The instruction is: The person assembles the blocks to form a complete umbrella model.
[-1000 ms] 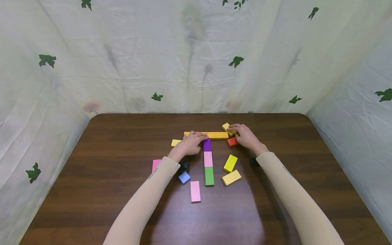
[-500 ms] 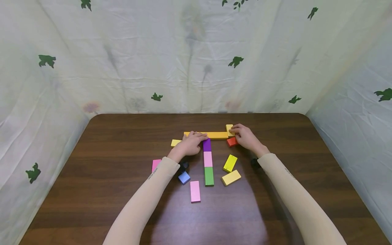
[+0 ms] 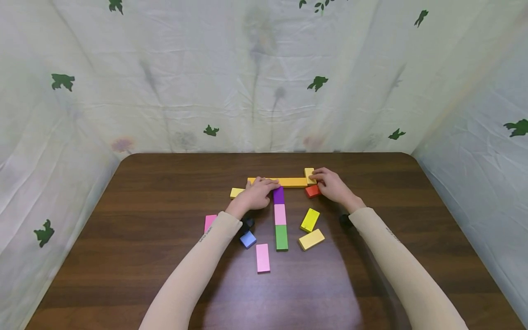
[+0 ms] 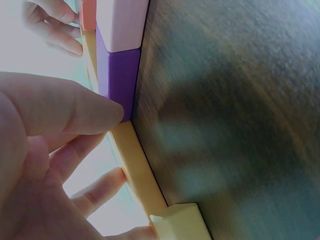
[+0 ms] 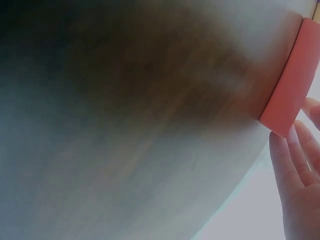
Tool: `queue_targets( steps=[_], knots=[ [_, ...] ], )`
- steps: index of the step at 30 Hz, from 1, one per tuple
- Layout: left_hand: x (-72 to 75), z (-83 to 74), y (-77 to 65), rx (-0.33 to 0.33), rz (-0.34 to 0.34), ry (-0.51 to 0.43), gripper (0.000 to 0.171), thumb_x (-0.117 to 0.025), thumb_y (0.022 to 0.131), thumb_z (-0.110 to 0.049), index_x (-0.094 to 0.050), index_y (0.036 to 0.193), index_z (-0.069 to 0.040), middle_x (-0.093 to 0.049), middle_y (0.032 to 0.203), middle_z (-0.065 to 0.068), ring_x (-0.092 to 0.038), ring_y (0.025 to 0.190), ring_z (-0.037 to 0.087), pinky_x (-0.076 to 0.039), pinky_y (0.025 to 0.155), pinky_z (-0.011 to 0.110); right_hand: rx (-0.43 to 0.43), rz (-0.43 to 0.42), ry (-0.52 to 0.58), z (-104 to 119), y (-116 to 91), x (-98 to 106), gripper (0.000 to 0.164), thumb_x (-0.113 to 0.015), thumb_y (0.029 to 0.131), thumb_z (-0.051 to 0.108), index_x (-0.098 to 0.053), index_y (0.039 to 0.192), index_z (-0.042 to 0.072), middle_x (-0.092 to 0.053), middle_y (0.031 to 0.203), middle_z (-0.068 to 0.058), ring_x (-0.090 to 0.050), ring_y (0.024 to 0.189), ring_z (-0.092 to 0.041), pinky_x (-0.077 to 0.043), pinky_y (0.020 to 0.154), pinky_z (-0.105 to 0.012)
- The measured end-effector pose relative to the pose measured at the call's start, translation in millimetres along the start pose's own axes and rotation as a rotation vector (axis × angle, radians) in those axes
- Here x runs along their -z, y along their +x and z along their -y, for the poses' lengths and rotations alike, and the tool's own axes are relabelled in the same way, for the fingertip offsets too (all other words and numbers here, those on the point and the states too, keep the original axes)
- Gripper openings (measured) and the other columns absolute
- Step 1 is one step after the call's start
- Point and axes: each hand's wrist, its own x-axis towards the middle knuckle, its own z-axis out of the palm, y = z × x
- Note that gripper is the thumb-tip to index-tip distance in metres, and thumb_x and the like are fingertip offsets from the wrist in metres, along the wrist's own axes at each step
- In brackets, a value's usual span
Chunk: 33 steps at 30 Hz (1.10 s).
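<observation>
An orange bar [image 3: 294, 183] of blocks lies crosswise near the far side. From its middle a purple block [image 3: 278, 196], a pink block [image 3: 280, 214] and a green block [image 3: 282, 237] run toward me in a line. My left hand [image 3: 256, 194] rests on the bar with fingers spread, its thumb [image 4: 102, 111] against the purple block. At the bar's right end stands a pale yellow block [image 3: 308, 173], touched along its right side by the fingertips of my right hand [image 3: 333, 185]. A red block [image 3: 312, 191] sits just below that hand.
Left of the line lie a pale yellow block [image 3: 236, 192], a magenta block [image 3: 210, 222], a blue block [image 3: 248, 239] and a pink block [image 3: 263, 258]. On the right are a bright yellow block [image 3: 310, 220] and another pale yellow block [image 3: 311, 239]. Curtains hang behind the table [image 3: 165, 275].
The pale yellow block by my right hand has turned from slanted to nearly straight and moved against the bar's right end. My left hand has stayed where it was.
</observation>
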Motion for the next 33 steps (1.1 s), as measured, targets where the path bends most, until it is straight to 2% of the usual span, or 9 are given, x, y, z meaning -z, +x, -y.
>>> queue_targets(
  steps=[13, 20, 26, 33],
  knots=[
    [0.1, 0.6, -1.8, -0.011, 0.003, -0.015, 0.054, -0.049, 0.089, -0.002, -0.048, 0.142, -0.015, -0.036, 0.151, 0.0, -0.025, 0.137, 0.035, -0.016, 0.104, 0.067, 0.017, 0.017, -0.001, -0.9, -1.5, 1.9, 0.035, -0.049, 0.089, -0.006, -0.062, 0.122, -0.006, -0.051, 0.129, -0.022, -0.049, 0.119, -0.037, -0.043, 0.095, -0.048],
    [0.1, 0.6, -2.0, -0.008, 0.006, -0.028, 0.055, -0.048, 0.089, -0.001, -0.048, 0.142, -0.015, -0.036, 0.151, -0.001, -0.024, 0.138, 0.034, -0.016, 0.104, 0.066, 0.007, 0.043, -0.006, -2.4, -4.2, 3.0, 0.036, -0.052, 0.089, -0.004, -0.061, 0.124, -0.003, -0.049, 0.133, -0.022, -0.045, 0.123, -0.038, -0.038, 0.101, -0.05],
    [0.5, 0.3, -2.9, -0.007, 0.005, -0.022, 0.055, -0.048, 0.089, -0.001, -0.048, 0.142, -0.016, -0.036, 0.151, -0.001, -0.025, 0.137, 0.033, -0.015, 0.105, 0.066, 0.043, 0.042, -0.012, -4.8, -6.3, 3.4, 0.036, -0.054, 0.09, -0.003, -0.06, 0.125, -0.005, -0.048, 0.134, -0.023, -0.044, 0.124, -0.039, -0.038, 0.1, -0.051],
    [1.1, -0.1, -2.8, -0.009, 0.003, -0.024, 0.055, -0.048, 0.089, -0.001, -0.048, 0.142, -0.016, -0.036, 0.151, -0.001, -0.025, 0.137, 0.032, -0.015, 0.105, 0.066, 0.012, 0.051, -0.024, -3.3, -4.3, 3.6, 0.038, -0.052, 0.09, -0.001, -0.059, 0.127, -0.004, -0.047, 0.136, -0.022, -0.044, 0.125, -0.039, -0.036, 0.102, -0.05]
  ],
)
